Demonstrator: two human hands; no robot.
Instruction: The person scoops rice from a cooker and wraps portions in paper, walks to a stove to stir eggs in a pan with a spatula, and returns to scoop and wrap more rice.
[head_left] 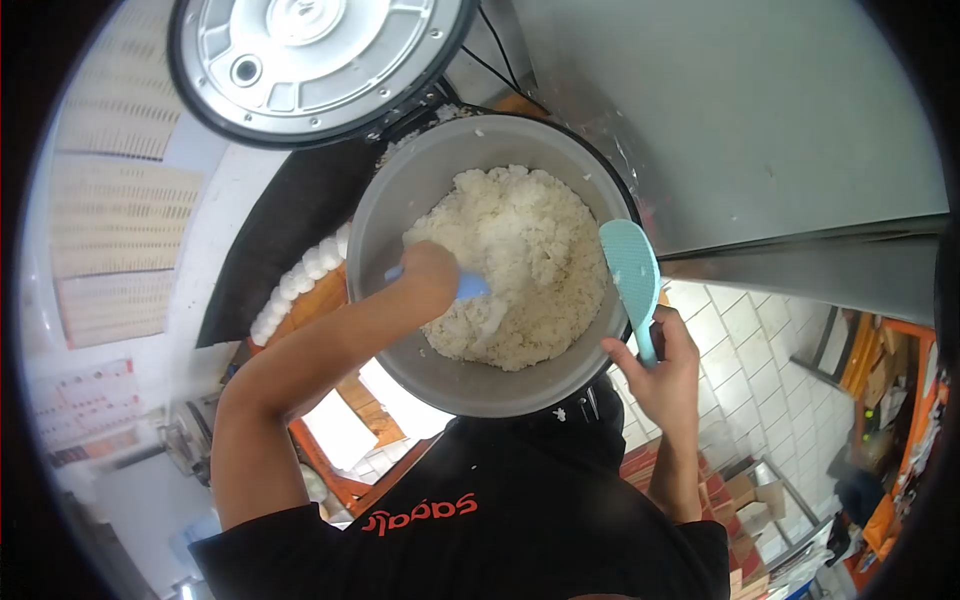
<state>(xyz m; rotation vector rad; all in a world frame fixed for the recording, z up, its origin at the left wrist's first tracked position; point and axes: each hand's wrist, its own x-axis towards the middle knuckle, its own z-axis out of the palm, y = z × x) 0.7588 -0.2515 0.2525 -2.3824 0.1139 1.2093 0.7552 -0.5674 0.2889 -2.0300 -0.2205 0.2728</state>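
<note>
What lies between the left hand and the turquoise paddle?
Between the left hand and the turquoise paddle, the head view shows part of a blue utensil, then white rice in the gray pot.

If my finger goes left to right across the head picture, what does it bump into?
Printed sheets → left hand holding a blue utensil → teal rice paddle in the right hand → orange-framed rack.

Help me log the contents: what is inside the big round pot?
White rice lies heaped inside the pot, and the left hand holds a blue paddle over it. The rice covers the pot's bottom; the hand hides part of the paddle.
</note>
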